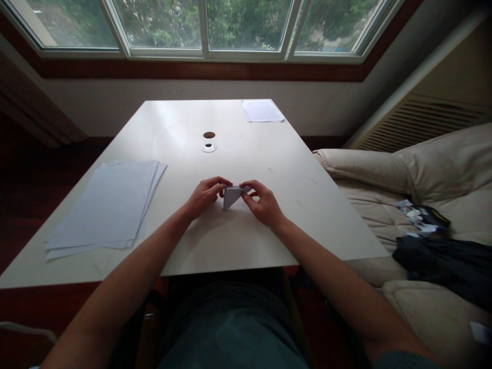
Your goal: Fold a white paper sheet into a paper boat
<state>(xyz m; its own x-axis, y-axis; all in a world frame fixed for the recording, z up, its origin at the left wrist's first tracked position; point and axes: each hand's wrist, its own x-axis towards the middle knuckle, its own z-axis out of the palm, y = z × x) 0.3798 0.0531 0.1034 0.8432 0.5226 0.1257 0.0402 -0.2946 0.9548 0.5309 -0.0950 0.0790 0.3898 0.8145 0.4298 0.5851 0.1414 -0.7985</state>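
Observation:
A small piece of folded white paper (231, 197) is held up over the white table (192, 215), near its front middle. One triangular face of it points downward. My left hand (207, 196) pinches the paper's left end, with the fingers along its top edge. At the right end, my right hand (263, 203) grips it between thumb and fingers. Both hands are closed on the same paper. Its far side is hidden from me, and I cannot tell whether its lowest tip touches the table.
A stack of white paper sheets (111, 205) lies on the table's left. More sheets (263, 110) lie at the far right corner. A round hole (209, 135) and a ring-shaped grommet (208, 148) sit mid-table. A beige sofa (365, 169) with dark cloth (442, 261) stands right.

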